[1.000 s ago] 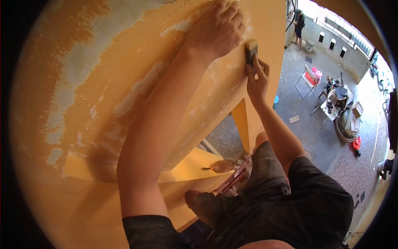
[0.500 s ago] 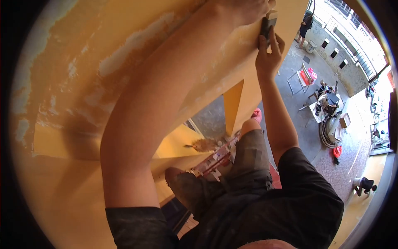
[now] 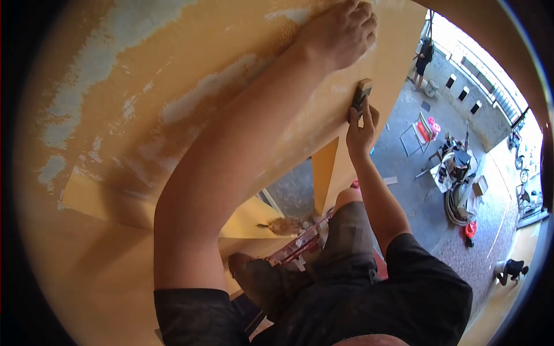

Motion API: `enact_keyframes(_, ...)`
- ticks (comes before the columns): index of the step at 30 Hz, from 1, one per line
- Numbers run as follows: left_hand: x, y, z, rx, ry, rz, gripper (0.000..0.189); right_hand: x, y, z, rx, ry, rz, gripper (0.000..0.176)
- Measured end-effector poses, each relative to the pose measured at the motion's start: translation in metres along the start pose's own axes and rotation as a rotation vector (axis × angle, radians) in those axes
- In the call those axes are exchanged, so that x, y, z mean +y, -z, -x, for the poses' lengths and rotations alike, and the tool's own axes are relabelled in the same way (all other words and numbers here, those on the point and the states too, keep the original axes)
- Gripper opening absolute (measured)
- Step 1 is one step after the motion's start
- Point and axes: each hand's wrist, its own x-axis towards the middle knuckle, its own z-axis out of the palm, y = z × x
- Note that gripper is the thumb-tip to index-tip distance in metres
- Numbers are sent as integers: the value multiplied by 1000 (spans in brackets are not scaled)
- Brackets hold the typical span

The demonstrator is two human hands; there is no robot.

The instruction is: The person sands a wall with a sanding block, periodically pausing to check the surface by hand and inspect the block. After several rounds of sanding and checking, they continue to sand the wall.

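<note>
My left hand (image 3: pixel 341 36) is at the yellow wall (image 3: pixel 323 104), over a surface marked with pale patches (image 3: pixel 208 86). Its fingers are curled in, and whatever they may hold is hidden. Lower and to the right, my right hand (image 3: pixel 362 132) grips a small flat tool (image 3: pixel 362 97), dark with a pale wood-coloured end. The fingers and thumb lie along its dark part, and the pale end points up beside the wall. A gap separates the tool from my left hand.
Below my legs is a reddish metal frame (image 3: pixel 306 242), with a brown bristly clump (image 3: pixel 283 225) beside it. On the floor at right are a folding chair (image 3: pixel 420 134), cluttered items (image 3: pixel 456 161) and a coiled hose (image 3: pixel 454 209). One person (image 3: pixel 424 57) stands far off; another (image 3: pixel 512 269) bends at lower right.
My right hand has come down with the tool, away from my left hand. The view has tilted up slightly, bringing my whole left hand into sight.
</note>
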Motion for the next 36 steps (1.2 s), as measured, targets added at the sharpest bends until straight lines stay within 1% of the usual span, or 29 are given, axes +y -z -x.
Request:
enact_keyframes(1,-2,-2,-1,0,3,-8,40,-11,0,-8,18,-33,6,41)
enact_keyframes(3,3,-5,1,28,40,-2,41,-36,0,-43,57,-30,-45,44)
enact_keyframes(4,7,-6,3,24,32,7,41,-48,3,-52,18,-62,-31,43)
enact_keyframes(5,12,-6,6,38,31,31,37,-39,4,-39,21,-71,-26,43)
enact_keyframes(7,6,-7,4,96,36,26,29,-7,-4,-16,36,92,45,41)
enact_keyframes(8,6,-5,2,86,43,46,29,-11,-1,-10,36,89,24,39)
enact_keyframes(10,3,-8,0,100,50,7,29,-16,-6,-31,73,120,-2,39)
enact_keyframes(13,9,-11,2,100,52,1,28,-53,1,-71,97,83,-75,36)
enact_keyframes(15,6,-5,2,58,47,53,27,-37,0,-52,51,114,42,36)
enact_keyframes(17,7,-7,1,130,43,60,26,5,-9,-1,98,145,93,39)
enact_keyframes(18,7,-7,0,126,46,74,26,8,-6,10,76,128,82,40)
enact_keyframes(19,6,-6,0,114,47,93,26,3,-5,10,45,62,38,41)
enact_keyframes(21,4,-4,-2,100,27,73,26,-28,-4,-22,82,44,36,40)
enact_keyframes(23,6,-5,0,68,50,93,27,-55,3,-58,101,42,-30,39)
enact_keyframes(24,6,-1,0,34,49,71,28,-61,5,-57,65,13,-16,36)
enact_keyframes(25,6,-1,1,33,41,80,28,-53,6,-45,66,2,-12,36)
enact_keyframes(27,4,-1,1,46,38,107,29,-23,1,-13,36,75,69,37)
enact_keyframes(28,3,-1,0,57,50,106,29,-29,5,-14,-3,39,67,37)
enact_keyframes(29,4,-2,0,65,50,99,29,-30,5,-23,-7,50,73,37)
enact_keyframes(31,7,-5,1,62,54,110,29,-41,2,-53,63,103,4,38)
enact_keyframes(32,6,-3,1,54,48,90,29,-56,7,-72,73,107,-25,37)
enact_keyframes(33,5,-3,1,47,40,69,29,-64,8,-77,70,67,-60,36)
enact_keyframes(36,7,-5,4,56,29,117,29,-30,5,-23,45,48,-23,36)
